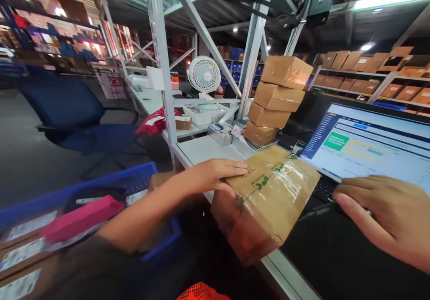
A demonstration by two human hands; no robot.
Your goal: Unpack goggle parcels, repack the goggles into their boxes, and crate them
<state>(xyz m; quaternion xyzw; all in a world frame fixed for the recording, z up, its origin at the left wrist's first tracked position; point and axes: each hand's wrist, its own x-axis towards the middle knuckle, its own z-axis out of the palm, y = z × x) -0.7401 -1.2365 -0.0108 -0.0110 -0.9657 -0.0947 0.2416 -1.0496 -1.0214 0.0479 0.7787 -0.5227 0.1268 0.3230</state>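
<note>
My left hand grips the top edge of a taped brown cardboard box and holds it tilted over the front edge of the white workbench. The box carries green print and clear tape. My right hand hovers at the right with its fingers stretched out flat and together, over the black keyboard of a laptop whose screen shows a form with a green field. Nothing is in the right hand.
A leaning stack of brown boxes stands behind the held box. A blue crate with labelled parcels and a pink package sits at the lower left. A white fan, a white basket, a blue chair and shelves of boxes surround the bench.
</note>
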